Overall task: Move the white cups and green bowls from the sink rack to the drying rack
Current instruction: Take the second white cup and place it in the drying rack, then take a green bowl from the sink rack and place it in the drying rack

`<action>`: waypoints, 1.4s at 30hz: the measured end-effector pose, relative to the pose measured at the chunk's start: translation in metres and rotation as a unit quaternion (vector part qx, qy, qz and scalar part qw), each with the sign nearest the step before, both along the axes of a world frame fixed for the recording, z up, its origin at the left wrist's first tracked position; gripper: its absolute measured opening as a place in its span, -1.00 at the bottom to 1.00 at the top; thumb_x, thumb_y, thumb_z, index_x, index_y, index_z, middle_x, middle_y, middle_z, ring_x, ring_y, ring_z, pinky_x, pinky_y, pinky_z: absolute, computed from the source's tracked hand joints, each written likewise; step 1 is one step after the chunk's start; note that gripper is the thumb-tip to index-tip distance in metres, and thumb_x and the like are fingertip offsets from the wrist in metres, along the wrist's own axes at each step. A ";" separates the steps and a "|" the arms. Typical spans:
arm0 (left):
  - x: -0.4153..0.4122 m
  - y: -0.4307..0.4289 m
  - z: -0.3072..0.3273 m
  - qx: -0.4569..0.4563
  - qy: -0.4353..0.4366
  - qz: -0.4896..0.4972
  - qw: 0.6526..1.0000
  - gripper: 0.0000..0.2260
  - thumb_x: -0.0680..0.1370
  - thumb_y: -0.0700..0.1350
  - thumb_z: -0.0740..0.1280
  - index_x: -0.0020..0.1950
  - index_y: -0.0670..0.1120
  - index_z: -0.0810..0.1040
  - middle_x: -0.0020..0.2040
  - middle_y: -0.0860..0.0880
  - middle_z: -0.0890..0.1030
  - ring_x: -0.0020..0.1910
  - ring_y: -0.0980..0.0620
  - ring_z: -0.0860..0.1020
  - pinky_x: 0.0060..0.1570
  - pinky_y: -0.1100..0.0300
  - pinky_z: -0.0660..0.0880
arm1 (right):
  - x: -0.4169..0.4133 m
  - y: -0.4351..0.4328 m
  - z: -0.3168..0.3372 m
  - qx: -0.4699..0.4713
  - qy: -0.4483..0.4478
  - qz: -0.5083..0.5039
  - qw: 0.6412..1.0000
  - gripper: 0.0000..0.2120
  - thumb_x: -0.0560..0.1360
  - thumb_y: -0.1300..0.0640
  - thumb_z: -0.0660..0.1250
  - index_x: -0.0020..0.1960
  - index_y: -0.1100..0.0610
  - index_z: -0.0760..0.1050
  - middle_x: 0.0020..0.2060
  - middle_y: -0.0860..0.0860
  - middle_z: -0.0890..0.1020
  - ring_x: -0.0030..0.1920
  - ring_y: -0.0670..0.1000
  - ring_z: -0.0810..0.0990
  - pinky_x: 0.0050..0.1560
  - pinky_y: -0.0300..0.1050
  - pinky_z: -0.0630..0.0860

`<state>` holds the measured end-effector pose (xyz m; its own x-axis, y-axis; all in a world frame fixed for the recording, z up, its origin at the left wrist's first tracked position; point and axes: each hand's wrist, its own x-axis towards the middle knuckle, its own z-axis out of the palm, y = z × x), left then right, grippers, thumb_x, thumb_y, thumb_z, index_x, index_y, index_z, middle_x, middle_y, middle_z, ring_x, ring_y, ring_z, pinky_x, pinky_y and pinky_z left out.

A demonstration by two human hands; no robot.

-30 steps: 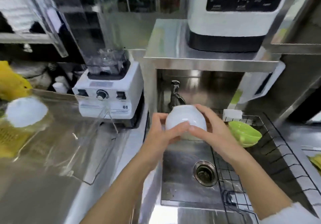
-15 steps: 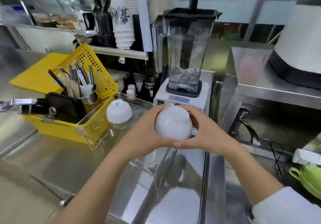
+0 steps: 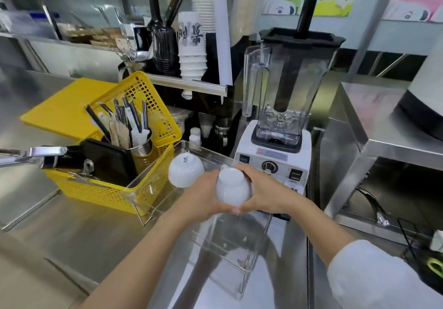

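White cup [image 3: 233, 187] (upside down) between both hands' curled fingers [image 3: 260, 181]

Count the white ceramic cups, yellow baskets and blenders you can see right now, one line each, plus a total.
White ceramic cups: 2, one held upside down in both hands, one upside down in the clear drying rack
Yellow baskets: 1
Blenders: 1
Total: 4

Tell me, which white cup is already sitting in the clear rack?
The white cup on the left, upside down in the clear drying rack, beside the yellow basket. Nobody touches it. The other cup is between the left hand and right hand.
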<state>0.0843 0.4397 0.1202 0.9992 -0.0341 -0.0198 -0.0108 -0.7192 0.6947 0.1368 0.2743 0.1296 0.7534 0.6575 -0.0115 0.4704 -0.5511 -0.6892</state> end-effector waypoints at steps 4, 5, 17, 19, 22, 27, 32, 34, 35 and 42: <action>0.005 -0.005 -0.003 0.016 -0.021 0.026 0.999 -0.14 0.20 0.06 0.57 0.42 0.02 0.25 0.15 -0.02 0.31 0.16 0.00 0.37 0.17 0.15 0.35 | 0.008 0.004 -0.005 0.007 0.000 -0.014 1.000 -0.23 0.20 0.13 0.54 0.29 -0.09 0.25 0.24 -0.07 0.42 0.21 -0.04 0.41 0.18 -0.12 0.40; 0.007 -0.005 -0.005 0.023 -0.029 0.040 0.999 -0.12 0.22 0.06 0.56 0.44 0.02 0.22 0.11 -0.03 0.27 0.13 -0.02 0.33 0.12 0.18 0.31 | 0.009 0.005 -0.006 0.007 -0.002 -0.018 1.000 -0.20 0.20 0.12 0.54 0.32 -0.10 0.22 0.26 -0.07 0.40 0.22 -0.06 0.38 0.17 -0.15 0.36; 0.004 -0.011 -0.002 0.103 -0.043 0.055 0.992 -0.27 0.35 0.02 0.46 0.43 -0.02 0.20 0.34 -0.10 0.37 0.33 -0.15 0.31 0.27 0.01 0.30 | 0.007 -0.022 -0.004 0.008 -0.029 -0.078 0.997 -0.13 0.32 -0.08 0.47 0.44 -0.11 0.02 0.44 -0.06 0.22 0.41 -0.03 0.23 0.38 -0.02 0.25; -0.002 -0.026 0.012 0.103 -0.079 0.059 0.990 -0.26 0.41 0.07 0.41 0.48 -0.02 0.13 0.42 -0.09 0.26 0.41 -0.11 0.22 0.36 0.01 0.19 | 0.002 -0.038 0.000 0.038 -0.035 -0.088 0.995 -0.20 0.36 -0.07 0.43 0.44 -0.13 0.04 0.42 -0.08 0.24 0.37 -0.08 0.27 0.37 -0.05 0.28; -0.010 -0.063 0.035 0.109 -0.153 0.024 0.982 -0.35 0.47 0.11 0.34 0.48 -0.02 0.17 0.44 -0.06 0.25 0.42 -0.05 0.19 0.40 0.04 0.15 | -0.009 -0.068 0.004 0.076 -0.051 -0.109 0.990 -0.37 0.41 -0.03 0.38 0.36 -0.21 0.12 0.31 -0.16 0.30 0.30 -0.14 0.31 0.30 -0.15 0.29; -0.011 -0.147 0.040 0.096 -0.184 -0.103 0.973 -0.51 0.49 0.09 0.30 0.38 -0.03 0.36 0.30 -0.05 0.40 0.32 -0.03 0.31 0.32 0.10 0.23 | -0.031 -0.136 -0.002 0.079 -0.058 -0.163 0.982 -0.27 0.37 0.04 0.39 0.44 -0.02 0.11 0.39 -0.02 0.29 0.37 -0.07 0.30 0.36 -0.14 0.26; -0.007 -0.235 0.016 0.084 -0.148 -0.168 0.971 -0.46 0.48 0.15 0.27 0.40 -0.04 0.32 0.34 -0.06 0.39 0.36 -0.04 0.30 0.36 0.07 0.24 | -0.054 -0.225 -0.018 0.047 -0.059 -0.248 0.966 -0.25 0.37 0.13 0.39 0.45 -0.04 0.09 0.38 0.02 0.30 0.37 -0.02 0.30 0.39 -0.07 0.26; -0.007 -0.268 0.002 0.087 -0.126 -0.188 0.970 -0.40 0.45 0.21 0.22 0.41 -0.06 0.32 0.35 -0.07 0.39 0.36 -0.05 0.31 0.37 0.10 0.23 | -0.066 -0.263 -0.025 0.045 -0.048 -0.282 0.957 -0.24 0.36 0.08 0.41 0.44 -0.07 0.09 0.35 0.02 0.33 0.35 0.00 0.32 0.37 -0.07 0.28; -0.006 -0.285 -0.006 0.089 -0.110 -0.197 0.970 -0.41 0.47 0.20 0.23 0.42 -0.07 0.31 0.36 -0.06 0.38 0.36 -0.05 0.31 0.37 0.10 0.23 | -0.071 -0.282 -0.030 0.040 -0.045 -0.298 0.953 -0.23 0.37 0.03 0.41 0.45 -0.07 0.07 0.36 0.01 0.32 0.36 -0.02 0.31 0.37 -0.07 0.27; -0.005 -0.396 -0.053 0.030 -0.027 -0.248 0.968 -0.48 0.48 0.11 0.32 0.39 -0.05 0.34 0.33 -0.06 0.41 0.35 -0.06 0.35 0.33 0.09 0.30 | -0.113 -0.396 -0.071 0.073 0.047 -0.439 0.894 -0.21 0.33 -0.06 0.46 0.43 0.00 0.13 0.32 -0.04 0.34 0.29 -0.05 0.37 0.33 -0.12 0.35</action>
<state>0.0794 0.0441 0.0672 0.8600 -0.5100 0.0154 -0.4004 -0.6559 0.6399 0.0240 -0.1219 0.0590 0.9802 -0.1872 -0.0641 -0.1630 -0.5800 -0.7982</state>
